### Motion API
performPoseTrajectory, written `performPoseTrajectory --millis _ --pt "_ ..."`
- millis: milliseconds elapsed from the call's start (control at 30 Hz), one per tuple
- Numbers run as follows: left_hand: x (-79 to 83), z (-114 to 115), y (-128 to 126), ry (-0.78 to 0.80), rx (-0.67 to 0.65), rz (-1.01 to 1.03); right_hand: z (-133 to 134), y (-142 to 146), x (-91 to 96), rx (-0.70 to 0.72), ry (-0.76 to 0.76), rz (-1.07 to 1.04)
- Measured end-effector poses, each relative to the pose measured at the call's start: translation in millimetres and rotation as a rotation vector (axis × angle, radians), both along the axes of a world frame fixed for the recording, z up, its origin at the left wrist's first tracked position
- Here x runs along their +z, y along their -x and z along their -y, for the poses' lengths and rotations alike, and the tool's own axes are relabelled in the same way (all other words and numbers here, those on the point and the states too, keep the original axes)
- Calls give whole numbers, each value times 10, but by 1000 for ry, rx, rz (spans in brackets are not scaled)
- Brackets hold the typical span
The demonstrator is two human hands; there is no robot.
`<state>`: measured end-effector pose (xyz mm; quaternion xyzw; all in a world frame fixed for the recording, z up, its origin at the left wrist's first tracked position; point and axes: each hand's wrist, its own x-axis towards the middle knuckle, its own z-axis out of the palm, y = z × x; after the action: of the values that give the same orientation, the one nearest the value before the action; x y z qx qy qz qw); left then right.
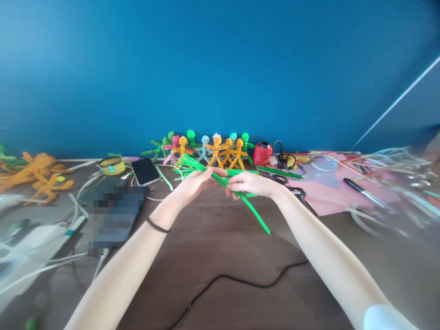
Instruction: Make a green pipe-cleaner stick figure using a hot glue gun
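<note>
Several bright green pipe cleaners (255, 213) run slantwise through both hands above the brown table. My left hand (199, 181) is closed around the bundle, its thumb lying on top. Closer to the lower end, my right hand (245, 183) pinches the same stems, and one stem sticks out well past it toward the front right. More green pipe cleaners (237, 172) lie on the table just behind the hands. Along the blue wall stands a row of small twisted pipe-cleaner figures, among them an orange figure (217, 149).
At the left are a phone (145, 171), a dark tablet-like device (120, 215), a yellow tape roll (113, 166) and white cables. Pink paper (326, 197), a marker (364, 192) and a red spool (263, 153) lie right. A black cable (233, 277) crosses the front.
</note>
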<state>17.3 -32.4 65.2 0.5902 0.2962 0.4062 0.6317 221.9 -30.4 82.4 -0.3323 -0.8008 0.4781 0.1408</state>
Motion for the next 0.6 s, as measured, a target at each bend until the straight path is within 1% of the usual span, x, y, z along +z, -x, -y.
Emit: performPoseTrajectory --millis 67,200,333,400,467,500,600 --pt "22 11 3 5 -9 -7 8 -2 10 23 25 -4" --pt "65 29 13 1 -32 3 35 -14 31 -10 43 -10" --pt "96 31 25 9 10 0 41 -40 35 -42 156 -93" --pt "112 35 23 24 18 11 39 -47 43 -69 173 -130" --pt "126 41 15 45 29 26 41 -50 63 -103 151 -142" --pt "130 44 10 55 35 29 44 -51 77 -123 115 -132" --pt "132 41 9 72 72 15 51 -68 121 -212 -81 -67"
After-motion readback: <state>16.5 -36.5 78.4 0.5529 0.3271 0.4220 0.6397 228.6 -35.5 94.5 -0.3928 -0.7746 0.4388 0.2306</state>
